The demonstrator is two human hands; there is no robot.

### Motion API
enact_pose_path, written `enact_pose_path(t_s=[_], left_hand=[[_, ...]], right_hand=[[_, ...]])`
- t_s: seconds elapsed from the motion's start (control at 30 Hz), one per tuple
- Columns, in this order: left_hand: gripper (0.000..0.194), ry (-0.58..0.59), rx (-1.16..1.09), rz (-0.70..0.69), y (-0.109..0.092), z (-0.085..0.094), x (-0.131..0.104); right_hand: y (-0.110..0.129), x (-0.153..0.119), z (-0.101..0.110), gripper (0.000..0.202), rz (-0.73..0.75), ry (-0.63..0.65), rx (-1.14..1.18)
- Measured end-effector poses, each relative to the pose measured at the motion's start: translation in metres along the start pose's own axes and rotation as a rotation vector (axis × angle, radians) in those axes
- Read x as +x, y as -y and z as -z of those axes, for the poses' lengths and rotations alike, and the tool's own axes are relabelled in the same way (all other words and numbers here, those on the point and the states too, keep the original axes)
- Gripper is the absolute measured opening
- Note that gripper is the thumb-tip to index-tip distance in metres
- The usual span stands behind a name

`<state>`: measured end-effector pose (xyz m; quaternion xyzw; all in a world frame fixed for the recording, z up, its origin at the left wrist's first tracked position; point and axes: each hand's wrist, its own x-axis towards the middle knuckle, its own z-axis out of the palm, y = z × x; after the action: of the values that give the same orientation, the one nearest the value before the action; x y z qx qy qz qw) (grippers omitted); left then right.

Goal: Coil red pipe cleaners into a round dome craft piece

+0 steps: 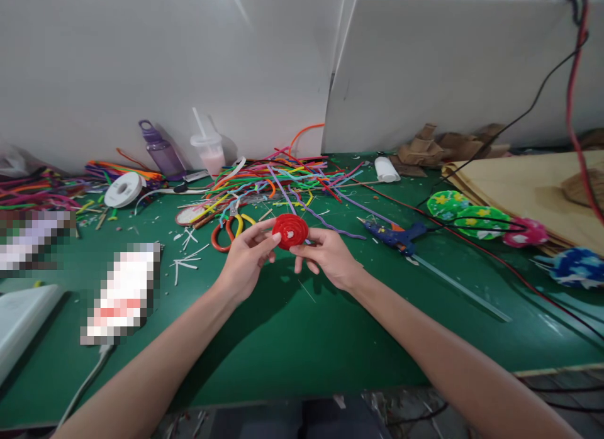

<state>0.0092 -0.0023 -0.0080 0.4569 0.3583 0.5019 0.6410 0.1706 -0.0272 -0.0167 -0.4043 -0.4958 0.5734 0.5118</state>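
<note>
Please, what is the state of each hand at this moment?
Left hand: fingers closed on the edge of the red coil.
Right hand: fingers closed on the opposite edge of the same coil.

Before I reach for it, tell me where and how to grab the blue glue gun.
Take its handle, probably from above and the right. The glue gun lies on its side, with its nozzle pointing left and a glue stick jutting from its back, so the handle looks the safest part.
</note>
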Motion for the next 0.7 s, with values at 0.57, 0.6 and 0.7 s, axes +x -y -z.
enact_pose_path(t_s=[0.57,0.6,0.7], left_hand=[[0.041,0.039,-0.009,0.006,-0.0039,-0.0043,-0.0031],[0.043,0.037,-0.010,0.005,-0.0035,-0.0042,-0.0032],[0.043,0.032,-0.006,-0.005,-0.0029,-0.0039,-0.0036]], right_hand=[[0.0034,-0.0007,0.0005,0.031,-0.024,0.008,0.057],[0.0035,-0.0008,0.0004,0.031,-0.025,0.009,0.052],[0.0022,-0.0008,0.0006,0.032,-0.033,0.025,0.025]])
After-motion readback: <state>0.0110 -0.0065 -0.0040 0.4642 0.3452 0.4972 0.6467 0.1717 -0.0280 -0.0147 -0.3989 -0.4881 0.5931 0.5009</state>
